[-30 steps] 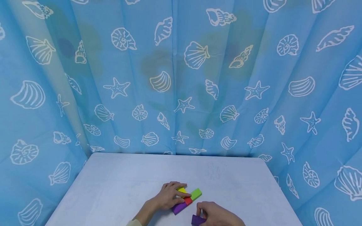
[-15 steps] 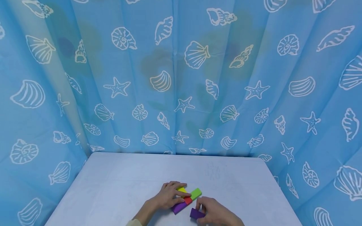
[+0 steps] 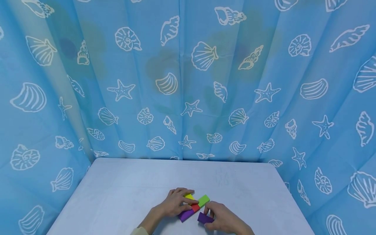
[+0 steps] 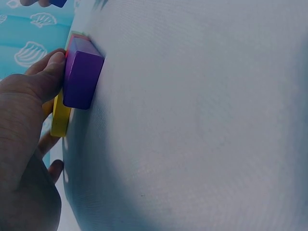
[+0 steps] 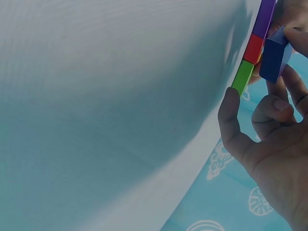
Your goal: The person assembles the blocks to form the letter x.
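Note:
My left hand (image 3: 174, 204) rests over a group of coloured blocks, fingers spread and fairly straight. Its thumb touches the side of the row near a purple block (image 3: 186, 214), which lines up with a red block (image 3: 195, 207) and a green block (image 3: 204, 200). A yellow block (image 3: 189, 196) sits beside the row, partly hidden under the left fingers. Nearer me, my right hand (image 3: 224, 218) pinches a second purple block (image 3: 205, 218), apart from the row. This held block (image 5: 275, 54) looks bluish and tilted in the right wrist view.
The blocks lie on a white-covered table (image 3: 132, 182). A blue curtain (image 3: 182, 124) with white shells and starfish surrounds its back and sides. The table's far edge meets the curtain.
My right hand has moved forward with the purple block, away from me and closer to the row. The left hand and the grouped blocks have stayed in place.

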The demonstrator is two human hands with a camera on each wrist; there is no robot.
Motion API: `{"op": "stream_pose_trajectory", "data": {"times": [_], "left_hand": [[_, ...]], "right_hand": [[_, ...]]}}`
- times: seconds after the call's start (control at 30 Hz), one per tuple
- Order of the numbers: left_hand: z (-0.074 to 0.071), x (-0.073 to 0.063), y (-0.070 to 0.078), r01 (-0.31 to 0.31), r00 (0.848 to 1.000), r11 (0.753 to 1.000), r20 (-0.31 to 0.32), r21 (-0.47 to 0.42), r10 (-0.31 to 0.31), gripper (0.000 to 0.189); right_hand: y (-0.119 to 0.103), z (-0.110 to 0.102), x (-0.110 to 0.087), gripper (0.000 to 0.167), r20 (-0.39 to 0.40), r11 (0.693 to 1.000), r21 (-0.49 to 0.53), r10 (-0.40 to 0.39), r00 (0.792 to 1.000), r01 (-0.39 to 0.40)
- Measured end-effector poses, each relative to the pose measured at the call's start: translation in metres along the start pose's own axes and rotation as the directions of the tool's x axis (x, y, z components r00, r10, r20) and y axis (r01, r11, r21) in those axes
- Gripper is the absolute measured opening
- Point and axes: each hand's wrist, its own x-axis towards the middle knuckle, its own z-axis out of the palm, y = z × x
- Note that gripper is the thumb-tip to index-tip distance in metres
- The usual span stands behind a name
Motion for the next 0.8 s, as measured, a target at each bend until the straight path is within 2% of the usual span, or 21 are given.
{"op": "stream_pose_trajectory", "data": {"times": [0.8], "left_hand": [[-0.0009, -0.0002, 0.0021, 0.014, 1.000, 1.000, 0.011, -0.005, -0.014, 0.035]], "right_hand": [[0.0009, 0.0044, -0.0030, 0.028, -0.055, 0.998, 0.065, 0.019, 0.998, -0.015]]}}
